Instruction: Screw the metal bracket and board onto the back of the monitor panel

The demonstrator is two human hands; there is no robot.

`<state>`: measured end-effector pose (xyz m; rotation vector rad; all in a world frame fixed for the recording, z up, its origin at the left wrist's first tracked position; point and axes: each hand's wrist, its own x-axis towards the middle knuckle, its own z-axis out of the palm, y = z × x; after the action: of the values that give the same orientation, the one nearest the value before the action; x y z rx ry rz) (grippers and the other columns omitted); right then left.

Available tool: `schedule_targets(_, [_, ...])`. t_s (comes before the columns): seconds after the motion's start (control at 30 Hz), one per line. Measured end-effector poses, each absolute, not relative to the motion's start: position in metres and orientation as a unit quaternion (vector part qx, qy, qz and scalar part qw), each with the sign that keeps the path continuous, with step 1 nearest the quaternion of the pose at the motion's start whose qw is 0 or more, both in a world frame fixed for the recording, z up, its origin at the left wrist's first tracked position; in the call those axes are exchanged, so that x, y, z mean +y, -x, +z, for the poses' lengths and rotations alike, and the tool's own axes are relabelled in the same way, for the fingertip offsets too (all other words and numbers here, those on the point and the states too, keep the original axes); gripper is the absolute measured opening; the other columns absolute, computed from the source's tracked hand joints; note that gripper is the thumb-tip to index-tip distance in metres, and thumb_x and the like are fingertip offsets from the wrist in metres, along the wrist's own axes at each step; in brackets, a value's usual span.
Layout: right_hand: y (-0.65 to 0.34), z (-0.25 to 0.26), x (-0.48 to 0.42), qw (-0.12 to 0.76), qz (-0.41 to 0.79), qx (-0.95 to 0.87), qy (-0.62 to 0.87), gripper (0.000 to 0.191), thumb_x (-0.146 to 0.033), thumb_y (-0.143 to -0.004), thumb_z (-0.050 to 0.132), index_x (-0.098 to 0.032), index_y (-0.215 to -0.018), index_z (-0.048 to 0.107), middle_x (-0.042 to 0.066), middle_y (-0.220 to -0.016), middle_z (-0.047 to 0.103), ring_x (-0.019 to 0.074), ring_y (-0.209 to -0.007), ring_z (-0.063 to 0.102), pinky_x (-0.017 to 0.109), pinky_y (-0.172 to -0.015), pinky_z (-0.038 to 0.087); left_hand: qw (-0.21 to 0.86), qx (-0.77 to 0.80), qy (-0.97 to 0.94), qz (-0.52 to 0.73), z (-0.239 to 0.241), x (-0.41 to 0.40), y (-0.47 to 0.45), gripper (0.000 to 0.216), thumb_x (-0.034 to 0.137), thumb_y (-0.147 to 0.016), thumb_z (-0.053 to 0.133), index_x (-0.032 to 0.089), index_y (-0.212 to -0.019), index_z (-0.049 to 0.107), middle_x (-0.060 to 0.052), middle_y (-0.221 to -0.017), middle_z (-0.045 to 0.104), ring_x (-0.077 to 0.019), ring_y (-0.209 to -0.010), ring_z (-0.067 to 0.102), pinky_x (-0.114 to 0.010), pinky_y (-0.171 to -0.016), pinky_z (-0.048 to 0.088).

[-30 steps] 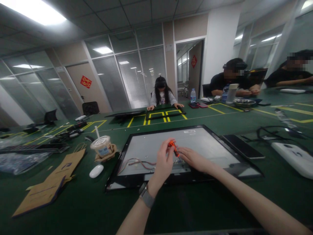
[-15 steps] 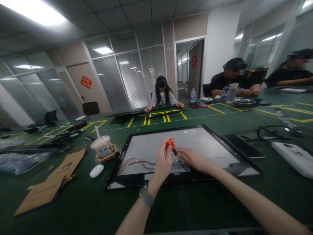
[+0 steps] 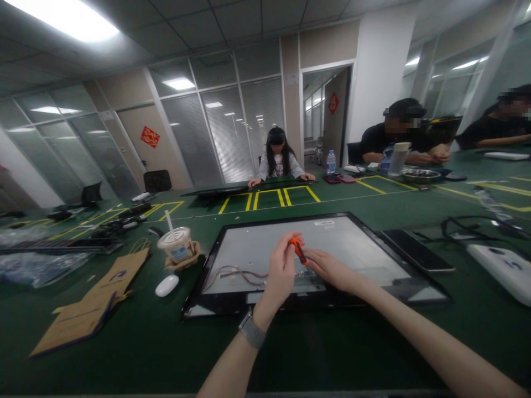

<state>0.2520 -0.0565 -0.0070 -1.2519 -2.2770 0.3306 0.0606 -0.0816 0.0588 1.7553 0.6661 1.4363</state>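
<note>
Orange-and-black handle of the screwdriver (image 3: 299, 251) — shows a different face than half a second ago, its place over the panel (image 3: 238, 249) nearly unchanged; reads as a turn of the tool in the fingers, direction not legible. Whole view sits slightly to the right. Across the table, the co-worker's dark panel (image 3: 286, 183) lies flatter than before.

Item: left hand (image 3: 282, 268), with wristwatch (image 3: 251, 329). Thumb and fingers pinch the screwdriver's upper handle; tool tilted, lower end toward the right hand.

Item: right hand (image 3: 332, 271). Fingers close together, extended beside the tool's lower end; whether they touch it or a small part beneath cannot be told. Little displaced, which suggests a steadying role while the left does the turning.

Item: panel, black-edged, grey-backed, flat on the green table (image 3: 332, 354). Screwdriver stands above its near half; tip not discernible. Thin cable (image 3: 244, 272) on its surface, left of the hands.

Surroundings: lidded cup (image 3: 177, 246) with straw, white rounded object (image 3: 166, 286) and brown paper bag (image 3: 95, 301) to the left; dark slab (image 3: 417, 250) and white device (image 3: 501, 271) to the right.
</note>
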Motion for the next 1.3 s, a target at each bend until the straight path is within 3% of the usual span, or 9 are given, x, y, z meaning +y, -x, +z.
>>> schedule_targets(0.2, [-0.254,-0.010,-0.054,0.249,0.123,-0.844,0.459,0.043,-0.041,-0.100,0.034,-0.019,-0.129,0.056,0.013,-0.134,0.059,0.0268,-0.125,0.052,0.046,-0.108,0.037,0.372,0.254,-0.684,0.574,0.061,-0.079,-0.057,0.026,0.030,-0.097,0.045,0.017,-0.107,0.065,-0.009,-0.109,0.067,-0.0206,-0.106,0.061,-0.035,-0.097,0.045])
schedule_targets(0.43, [-0.254,-0.008,-0.056,0.254,0.131,-0.840,0.460,0.045,-0.044,-0.100,0.033,-0.020,-0.129,0.057,0.012,-0.135,0.058,0.0268,-0.126,0.051,0.046,-0.109,0.036,0.325,0.282,-0.683,0.591,0.060,-0.078,-0.058,0.016,0.027,-0.086,0.063,0.020,-0.097,0.071,-0.003,-0.089,0.057,-0.0145,-0.082,0.059,-0.026,-0.077,0.049])
schedule_targets(0.67, [-0.252,-0.004,-0.059,0.244,0.126,-0.839,0.470,0.046,-0.045,-0.101,0.031,-0.018,-0.129,0.056,0.013,-0.135,0.058,0.0267,-0.127,0.050,0.045,-0.110,0.036,0.339,0.262,-0.693,0.580,0.056,-0.081,-0.060,0.031,0.029,-0.099,0.040,0.020,-0.117,0.063,-0.008,-0.114,0.058,-0.0193,-0.103,0.059,-0.035,-0.095,0.045])
schedule_targets(0.77, [-0.252,-0.004,-0.059,0.244,0.127,-0.841,0.465,0.045,-0.043,-0.101,0.032,-0.018,-0.129,0.057,0.013,-0.135,0.058,0.0273,-0.127,0.051,0.046,-0.109,0.036,0.316,0.275,-0.704,0.574,0.055,-0.081,-0.060,0.033,0.029,-0.100,0.037,0.020,-0.124,0.058,-0.008,-0.108,0.061,-0.0189,-0.098,0.060,-0.035,-0.092,0.046])
schedule_targets(0.97, [-0.253,-0.006,-0.057,0.259,0.132,-0.841,0.457,0.041,-0.042,-0.099,0.036,-0.023,-0.129,0.057,0.010,-0.133,0.060,0.0278,-0.125,0.053,0.049,-0.108,0.038,0.227,0.298,-0.727,0.576,0.060,-0.088,-0.059,0.023,0.028,-0.093,0.055,0.022,-0.110,0.068,-0.003,-0.089,0.054,-0.0158,-0.082,0.056,-0.029,-0.081,0.048])
schedule_targets(1.17, [-0.253,-0.008,-0.056,0.253,0.123,-0.838,0.468,0.042,-0.041,-0.100,0.035,-0.020,-0.130,0.056,0.012,-0.135,0.059,0.0274,-0.126,0.051,0.048,-0.110,0.036,0.238,0.288,-0.727,0.577,0.056,-0.086,-0.060,0.034,0.025,-0.100,0.036,0.022,-0.124,0.060,-0.009,-0.119,0.054,-0.0195,-0.109,0.055,-0.033,-0.096,0.044])
schedule_targets(1.3, [-0.253,-0.006,-0.058,0.239,0.117,-0.839,0.474,0.044,-0.041,-0.101,0.033,-0.016,-0.131,0.055,0.014,-0.137,0.057,0.0259,-0.128,0.050,0.045,-0.110,0.036,0.224,0.295,-0.729,0.575,0.054,-0.084,-0.059,0.034,0.024,-0.100,0.036,0.020,-0.125,0.058,-0.008,-0.108,0.059,-0.0181,-0.098,0.058,-0.032,-0.089,0.047])
